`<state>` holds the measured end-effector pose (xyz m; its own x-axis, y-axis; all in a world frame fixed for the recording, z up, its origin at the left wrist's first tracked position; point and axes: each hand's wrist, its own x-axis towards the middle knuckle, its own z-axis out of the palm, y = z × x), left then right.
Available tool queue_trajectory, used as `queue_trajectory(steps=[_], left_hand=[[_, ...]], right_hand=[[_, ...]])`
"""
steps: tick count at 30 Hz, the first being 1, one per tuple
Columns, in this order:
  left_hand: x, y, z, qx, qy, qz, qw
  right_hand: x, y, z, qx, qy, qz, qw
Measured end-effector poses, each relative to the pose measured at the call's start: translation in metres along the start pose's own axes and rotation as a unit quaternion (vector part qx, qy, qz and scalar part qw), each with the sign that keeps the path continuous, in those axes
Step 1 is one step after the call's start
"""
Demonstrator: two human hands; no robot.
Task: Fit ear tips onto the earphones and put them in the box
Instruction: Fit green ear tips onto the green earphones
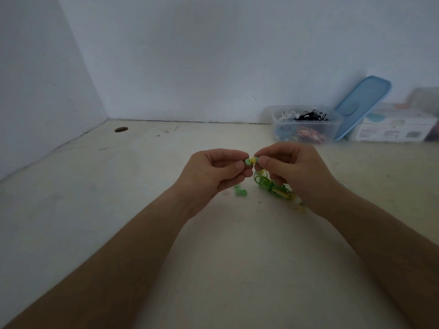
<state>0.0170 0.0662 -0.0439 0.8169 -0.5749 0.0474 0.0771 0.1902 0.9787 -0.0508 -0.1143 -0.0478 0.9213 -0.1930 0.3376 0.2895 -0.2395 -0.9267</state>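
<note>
Pressing a green ear tip against a yellow earbud above the middle of the surface.
Pinches the ear tip in the curled fingers of the left hand; clamps the earbud between the fingers of the right hand, with the green cable bundle trailing under that hand. Has loose green ear tips lying just below the hands. Shows the clear box of earphones at the far right edge, blue lid propped up just beside it.
</note>
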Motion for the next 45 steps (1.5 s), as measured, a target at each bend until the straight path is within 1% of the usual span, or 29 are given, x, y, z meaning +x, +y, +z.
queue_trajectory(steps=[15, 18, 22, 27, 30, 34, 36, 41, 45], left_hand=[[-0.0016, 0.0006, 0.001, 0.007, -0.001, 0.0, 1.0], [-0.0017, 0.0004, 0.0014, 0.007, -0.002, -0.004, 1.0], [-0.0018, -0.0005, 0.0014, 0.012, -0.002, -0.007, 1.0], [-0.0023, -0.0007, 0.0024, 0.009, -0.004, -0.008, 1.0], [-0.0024, -0.0001, 0.0022, 0.007, -0.009, -0.01, 1.0], [-0.0026, 0.0017, 0.0014, 0.003, -0.021, -0.012, 1.0], [-0.0029, 0.0022, 0.0018, 0.006, -0.022, -0.01, 1.0], [-0.0032, 0.001, 0.0029, 0.009, -0.017, -0.012, 1.0], [-0.0028, 0.0, 0.0028, 0.017, -0.013, -0.014, 1.0]], right_hand=[[-0.0005, -0.003, -0.004, 0.004, -0.047, -0.009, 0.999], [-0.001, -0.0043, -0.0049, -0.013, -0.05, -0.02, 0.998], [-0.0013, -0.0055, -0.0058, -0.065, -0.054, -0.034, 0.996], [0.0, -0.0029, -0.0068, -0.078, -0.059, -0.042, 0.994], [-0.0009, -0.0046, -0.006, -0.073, -0.063, -0.042, 0.994], [-0.0008, -0.0054, -0.0055, -0.026, -0.06, -0.02, 0.998], [-0.001, -0.0057, -0.0066, -0.022, -0.065, -0.018, 0.997], [-0.0016, -0.0078, -0.0075, -0.069, -0.066, -0.036, 0.995], [-0.0005, -0.0064, -0.0069, -0.131, -0.06, -0.071, 0.987]])
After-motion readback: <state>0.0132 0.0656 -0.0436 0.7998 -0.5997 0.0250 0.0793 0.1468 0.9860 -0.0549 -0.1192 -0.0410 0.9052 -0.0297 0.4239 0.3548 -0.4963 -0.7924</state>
